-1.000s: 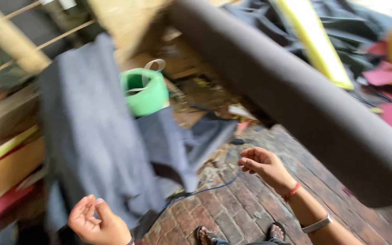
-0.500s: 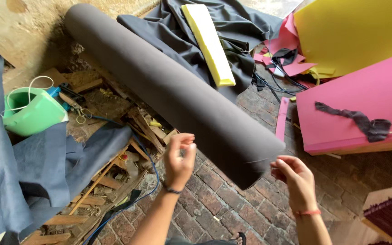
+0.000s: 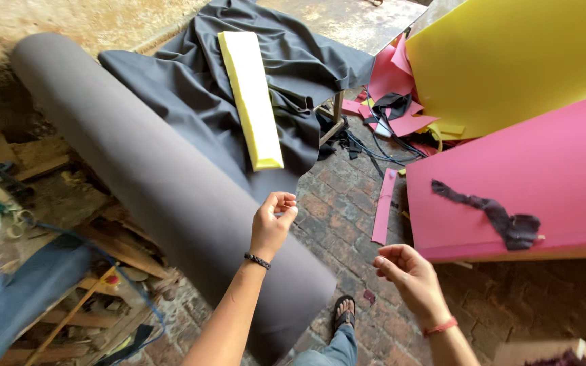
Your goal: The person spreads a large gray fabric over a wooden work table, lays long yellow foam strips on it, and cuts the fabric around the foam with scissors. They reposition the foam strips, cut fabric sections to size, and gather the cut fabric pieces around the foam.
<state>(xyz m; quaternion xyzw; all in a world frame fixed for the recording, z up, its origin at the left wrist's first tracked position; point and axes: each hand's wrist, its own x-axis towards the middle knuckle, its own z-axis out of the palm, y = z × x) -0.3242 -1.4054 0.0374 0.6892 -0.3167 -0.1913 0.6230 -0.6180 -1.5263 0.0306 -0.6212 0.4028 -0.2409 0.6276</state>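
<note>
A heap of wood scraps (image 3: pixel 113 254) and blue cloth (image 3: pixel 15 298) lay at left beside a large grey roll (image 3: pixel 171 183), which leaned across the brick floor (image 3: pixel 337 203) from the wall toward the person's feet. The left hand (image 3: pixel 272 224) hovered over the roll near its lower end, fingertips pinched together on nothing visible. The right hand (image 3: pixel 408 274) hung just apart, fingers loosely curled and empty. Beyond, a yellow foam strip (image 3: pixel 251 95) rested on dark fabric (image 3: pixel 191 74); pink (image 3: pixel 510 169) and yellow foam sheets (image 3: pixel 503 61) stood stacked at right. No labels showed.
</note>
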